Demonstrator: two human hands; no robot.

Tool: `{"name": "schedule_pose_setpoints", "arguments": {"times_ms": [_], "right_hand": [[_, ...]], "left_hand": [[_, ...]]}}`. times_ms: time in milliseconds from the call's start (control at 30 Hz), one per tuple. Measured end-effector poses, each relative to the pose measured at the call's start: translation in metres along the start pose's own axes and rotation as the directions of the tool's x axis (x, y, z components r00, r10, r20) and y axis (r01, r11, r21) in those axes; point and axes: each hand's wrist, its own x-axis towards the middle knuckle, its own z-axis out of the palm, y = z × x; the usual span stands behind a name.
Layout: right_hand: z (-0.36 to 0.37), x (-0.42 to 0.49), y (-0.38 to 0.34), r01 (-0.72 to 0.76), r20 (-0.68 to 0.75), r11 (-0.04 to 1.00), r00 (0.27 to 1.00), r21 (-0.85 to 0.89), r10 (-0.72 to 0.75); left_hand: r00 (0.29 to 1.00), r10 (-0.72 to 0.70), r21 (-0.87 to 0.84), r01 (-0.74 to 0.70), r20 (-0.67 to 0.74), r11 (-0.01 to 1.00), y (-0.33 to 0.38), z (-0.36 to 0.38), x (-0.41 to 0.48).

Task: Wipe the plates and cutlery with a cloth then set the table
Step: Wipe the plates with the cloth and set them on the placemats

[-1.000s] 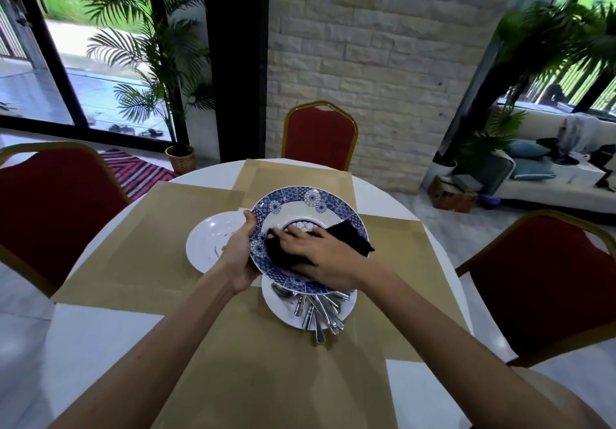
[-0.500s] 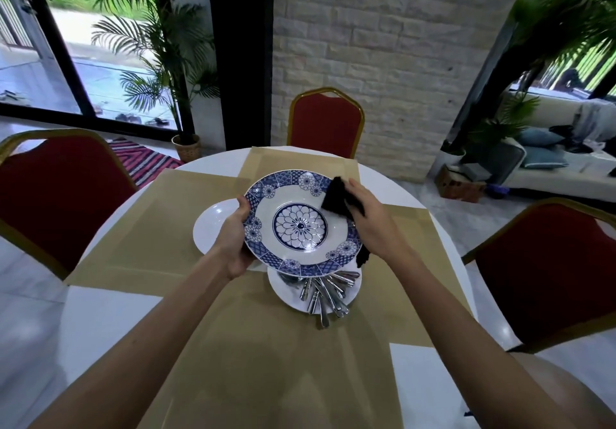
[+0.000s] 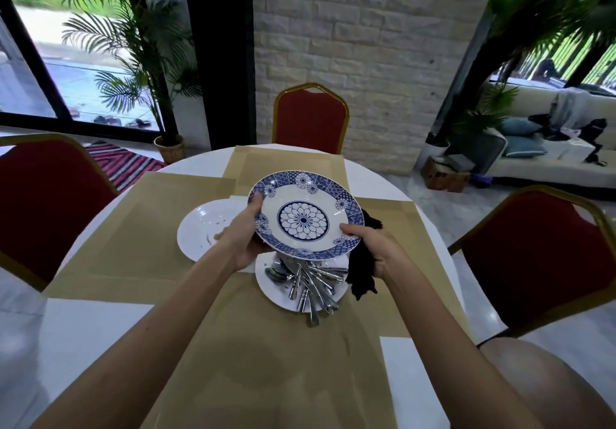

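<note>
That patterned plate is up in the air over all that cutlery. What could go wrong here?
1. The blue plate is held only at its rim by the left hand and right hand; a slip could drop it onto the cutlery piled just below.
2. The black cloth is bunched in the right hand against the rim, which may weaken that grip.
3. The white plate beside it shows smears and might get skipped.

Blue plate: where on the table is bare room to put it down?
Free: the near mat, on this side of the cutlery plate; the far mat, before the red chair; the left mat, left of the white plate. Crowded: the middle, under the blue plate.
</note>
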Motion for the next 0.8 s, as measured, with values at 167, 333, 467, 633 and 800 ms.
{"name": "schedule_pose_setpoints", "arguments": {"times_ms": [167,333,467,633,800], "right_hand": [[-0.024,0.025,0.000,0.002,-0.113,0.993,0.994,0.116,0.011],[-0.052,0.047,-0.001,0.075,-0.293,0.980,0.956,0.185,-0.018],[-0.077,0.073,0.007,0.093,-0.397,0.978,0.918,0.187,-0.012],[-0.106,0.120,0.027,0.010,-0.615,0.997,0.788,0.070,0.036],[-0.122,0.154,0.045,-0.074,-0.702,0.997,0.710,0.009,0.059]], "left_hand": [[0.988,0.067,0.146,-0.047,-0.137,0.988,-0.011,0.033,0.037],[0.977,0.121,0.327,-0.059,-0.173,0.943,-0.030,0.064,0.077],[0.981,0.097,0.513,0.003,-0.168,0.858,-0.051,0.080,0.118],[0.989,0.096,0.760,0.024,-0.113,0.649,-0.077,0.103,0.160],[0.996,0.080,0.915,-0.007,-0.027,0.403,-0.097,0.119,0.200]]}}
